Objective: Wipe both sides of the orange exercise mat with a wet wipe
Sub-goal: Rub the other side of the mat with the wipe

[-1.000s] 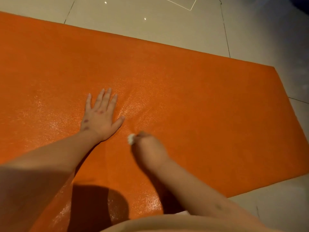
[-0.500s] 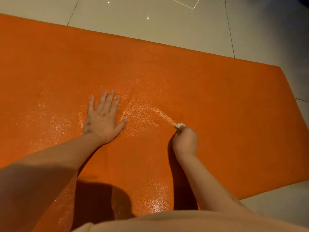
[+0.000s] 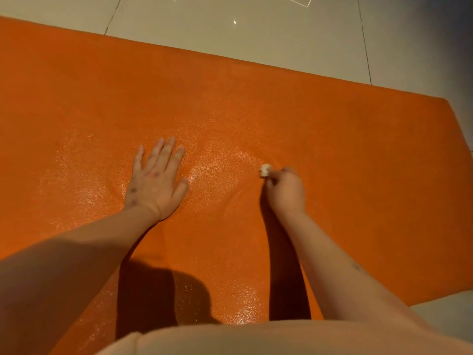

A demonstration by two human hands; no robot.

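The orange exercise mat (image 3: 332, 149) lies flat on the tiled floor (image 3: 256, 29), its pebbled surface glistening wet mid-scene. The left hand (image 3: 156, 180) presses flat, fingers spread; the right hand (image 3: 286, 190) grips a balled white wet wipe (image 3: 265, 170) against it.

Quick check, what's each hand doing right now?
Left hand: open, flat on the orange mat.
Right hand: gripping the balled wet wipe.

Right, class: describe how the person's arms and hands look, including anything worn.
Both arms are bare: no sleeves, watch or rings show. The left hand has small dark spots on its back; the right hand has none visible, but its forearm bears one faint mark.
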